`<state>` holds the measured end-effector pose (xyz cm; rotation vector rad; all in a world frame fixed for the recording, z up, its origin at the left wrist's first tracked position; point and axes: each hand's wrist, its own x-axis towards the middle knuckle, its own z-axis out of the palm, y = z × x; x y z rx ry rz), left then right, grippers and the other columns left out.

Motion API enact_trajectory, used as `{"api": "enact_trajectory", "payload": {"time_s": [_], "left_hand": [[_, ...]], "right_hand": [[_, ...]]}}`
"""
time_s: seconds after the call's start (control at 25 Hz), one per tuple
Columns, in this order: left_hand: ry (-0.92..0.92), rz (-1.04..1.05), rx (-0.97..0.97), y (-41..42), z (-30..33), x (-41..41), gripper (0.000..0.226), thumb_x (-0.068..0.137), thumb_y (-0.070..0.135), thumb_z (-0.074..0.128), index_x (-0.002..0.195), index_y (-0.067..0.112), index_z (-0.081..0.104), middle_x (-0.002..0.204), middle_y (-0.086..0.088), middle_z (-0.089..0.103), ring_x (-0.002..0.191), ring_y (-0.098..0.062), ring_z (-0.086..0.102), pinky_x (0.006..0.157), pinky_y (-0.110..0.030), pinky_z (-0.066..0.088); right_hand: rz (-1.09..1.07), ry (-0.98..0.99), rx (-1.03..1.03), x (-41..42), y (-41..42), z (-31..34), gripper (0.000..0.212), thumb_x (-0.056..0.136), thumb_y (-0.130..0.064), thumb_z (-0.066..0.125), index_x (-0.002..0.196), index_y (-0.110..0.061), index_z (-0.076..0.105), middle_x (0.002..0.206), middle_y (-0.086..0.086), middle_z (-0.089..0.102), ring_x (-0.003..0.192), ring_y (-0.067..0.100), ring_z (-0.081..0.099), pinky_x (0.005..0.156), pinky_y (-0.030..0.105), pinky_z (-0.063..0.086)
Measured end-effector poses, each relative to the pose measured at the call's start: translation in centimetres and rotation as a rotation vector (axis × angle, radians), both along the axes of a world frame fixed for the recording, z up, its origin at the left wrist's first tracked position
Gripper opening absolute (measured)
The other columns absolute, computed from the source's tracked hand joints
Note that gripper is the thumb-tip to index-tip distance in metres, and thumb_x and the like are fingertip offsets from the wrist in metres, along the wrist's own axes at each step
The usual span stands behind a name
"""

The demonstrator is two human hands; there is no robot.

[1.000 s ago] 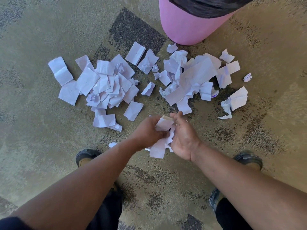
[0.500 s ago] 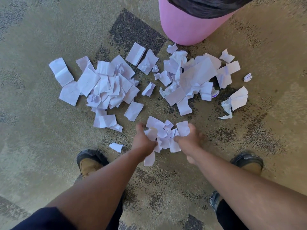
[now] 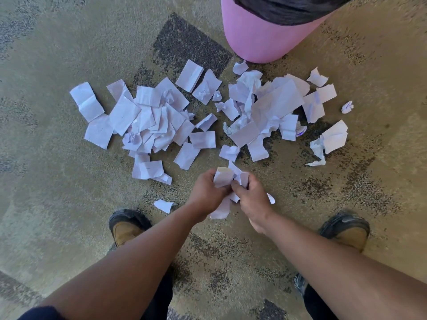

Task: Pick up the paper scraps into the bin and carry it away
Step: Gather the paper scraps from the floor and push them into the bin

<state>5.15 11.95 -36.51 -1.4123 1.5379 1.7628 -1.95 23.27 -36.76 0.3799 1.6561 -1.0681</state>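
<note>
Little of the job looks done; most paper scraps [image 3: 161,118] lie spread over the carpet [image 3: 46,192] across the middle of the frame, and the pink bin [image 3: 258,40] with its dark liner [image 3: 288,8] stands at the top centre, just beyond them, not yet carried anywhere; below centre, the left hand [image 3: 206,192] and right hand [image 3: 253,199] meet, both arms reaching forward and down; each grip is curled, pinching a shared bunch of scraps [image 3: 227,179] between them; one stray piece [image 3: 164,205] lies near the left shoe [image 3: 126,227].
</note>
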Motion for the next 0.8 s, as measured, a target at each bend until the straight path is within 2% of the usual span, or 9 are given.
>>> {"api": "enact_trajectory", "payload": {"time_s": [0.08, 0.16, 0.24, 0.36, 0.44, 0.52, 0.56, 0.68, 0.8], "left_hand": [[0.072, -0.034, -0.069, -0.6, 2.3, -0.6, 0.016, 0.089, 0.021, 0.079, 0.095, 0.031, 0.068, 0.084, 0.01, 0.075, 0.071, 0.002, 0.068, 0.064, -0.018, 0.055], [0.15, -0.067, -0.15, -1.3, 5.1, -1.7, 0.01, 0.09, 0.026, 0.079, 0.093, 0.029, 0.069, 0.08, 0.01, 0.074, 0.067, 0.0, 0.064, 0.06, -0.015, 0.048], [0.223, -0.073, -0.232, -2.1, 8.2, -3.0, 0.009, 0.091, 0.025, 0.077, 0.09, 0.029, 0.069, 0.079, 0.012, 0.072, 0.066, 0.0, 0.061, 0.058, -0.014, 0.045], [0.413, -0.089, -0.385, -3.7, 13.1, -5.5, 0.018, 0.089, 0.013, 0.078, 0.091, 0.028, 0.068, 0.088, 0.019, 0.073, 0.077, 0.003, 0.066, 0.065, -0.01, 0.047], [0.551, -0.143, -0.515, -5.1, 16.3, -7.3, 0.031, 0.086, 0.005, 0.08, 0.095, 0.031, 0.066, 0.094, 0.02, 0.073, 0.082, 0.002, 0.069, 0.068, -0.012, 0.051], [0.659, -0.201, -0.651, -6.6, 18.8, -9.3, 0.035, 0.083, 0.002, 0.082, 0.101, 0.029, 0.069, 0.092, 0.018, 0.073, 0.085, 0.0, 0.071, 0.069, -0.019, 0.056], [0.707, -0.225, -0.722, -7.3, 19.9, -10.5, 0.032, 0.082, 0.003, 0.083, 0.102, 0.025, 0.071, 0.091, 0.018, 0.073, 0.086, -0.001, 0.071, 0.07, -0.021, 0.056], [0.8, -0.276, -0.883, -9.7, 22.7, -14.9, 0.024, 0.081, 0.005, 0.084, 0.099, 0.018, 0.074, 0.091, 0.014, 0.074, 0.083, -0.004, 0.07, 0.07, -0.022, 0.055], [0.805, -0.304, -0.903, -12.4, 23.9, -19.9, 0.011, 0.086, 0.016, 0.081, 0.094, 0.021, 0.075, 0.08, 0.013, 0.071, 0.073, -0.004, 0.066, 0.064, -0.027, 0.053]], "right_hand": [[0.019, 0.143, -0.067, -0.5, -0.1, 1.6, 0.018, 0.102, -0.015, 0.061, 0.111, -0.03, 0.066, 0.097, 0.001, 0.075, 0.084, 0.013, 0.069, 0.08, 0.043, 0.058], [0.021, 0.258, -0.152, -1.3, -0.4, 3.8, 0.023, 0.102, -0.011, 0.061, 0.112, -0.03, 0.067, 0.083, -0.009, 0.074, 0.067, 0.0, 0.061, 0.064, 0.027, 0.052], [0.018, 0.371, -0.254, -2.6, -1.0, 6.5, 0.032, 0.101, 0.001, 0.057, 0.113, -0.027, 0.066, 0.082, -0.016, 0.073, 0.07, -0.006, 0.063, 0.067, 0.014, 0.049], [0.002, 0.568, -0.425, -5.1, -2.4, 11.3, 0.042, 0.099, 0.009, 0.055, 0.12, -0.026, 0.064, 0.108, -0.012, 0.075, 0.104, 0.007, 0.07, 0.09, 0.021, 0.053], [-0.016, 0.678, -0.524, -7.2, -3.5, 14.4, 0.042, 0.095, 0.007, 0.057, 0.123, -0.024, 0.06, 0.114, -0.007, 0.073, 0.112, 0.013, 0.069, 0.096, 0.026, 0.053], [-0.022, 0.78, -0.584, -9.4, -4.7, 17.1, 0.039, 0.093, 0.007, 0.059, 0.124, -0.017, 0.058, 0.117, 0.008, 0.07, 0.114, 0.023, 0.068, 0.098, 0.038, 0.054], [-0.02, 0.833, -0.604, -10.6, -5.4, 18.4, 0.037, 0.093, 0.007, 0.059, 0.125, -0.013, 0.057, 0.117, 0.01, 0.068, 0.114, 0.027, 0.067, 0.098, 0.042, 0.054], [-0.033, 0.968, -0.634, -14.7, -7.7, 20.9, 0.031, 0.095, 0.007, 0.062, 0.12, -0.009, 0.057, 0.111, 0.003, 0.067, 0.106, 0.022, 0.068, 0.09, 0.036, 0.055], [-0.099, 0.936, -0.619, -19.1, -10.5, 21.5, 0.023, 0.097, -0.001, 0.064, 0.113, -0.017, 0.059, 0.1, 0.002, 0.067, 0.092, 0.015, 0.067, 0.08, 0.031, 0.054]]}}
